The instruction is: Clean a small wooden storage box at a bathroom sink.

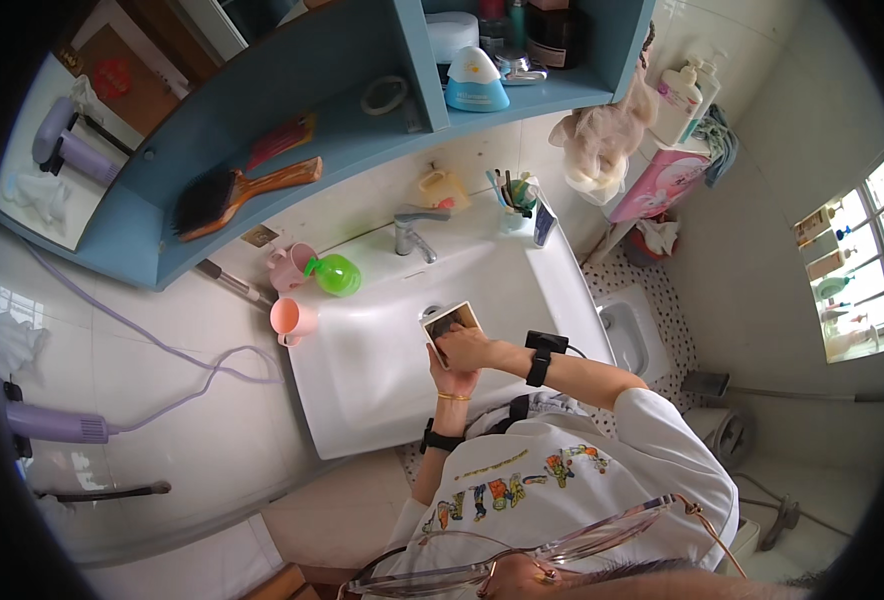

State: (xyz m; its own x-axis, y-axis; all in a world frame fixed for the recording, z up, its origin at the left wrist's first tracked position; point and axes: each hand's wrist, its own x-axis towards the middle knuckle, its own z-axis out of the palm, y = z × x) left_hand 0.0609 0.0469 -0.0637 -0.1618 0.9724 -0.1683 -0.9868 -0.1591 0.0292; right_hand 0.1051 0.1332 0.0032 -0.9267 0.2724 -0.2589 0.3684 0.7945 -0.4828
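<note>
My left hand (457,379), with a gold bracelet at its wrist, holds a small, flat, square box or framed panel (437,325) with a pale rim over the white washbasin (367,375). The panel's inside is brown and dark, too small to make out. My right hand (463,348) lies across it, fingers bent against the dark area. Whether those fingers pinch something is hidden. Just beyond the panel is the drain (431,311), partly covered by it. Behind, at the basin's back edge, stands the chrome faucet (410,238).
On the basin's left rim are a green pump bottle (338,274), a pink cup (292,266) and a peach mug (292,319). A toothbrush cup (515,219) stands at the back right. Above hangs a blue shelf (352,142) with a wooden hairbrush (239,191). A squat toilet (633,334) is at right.
</note>
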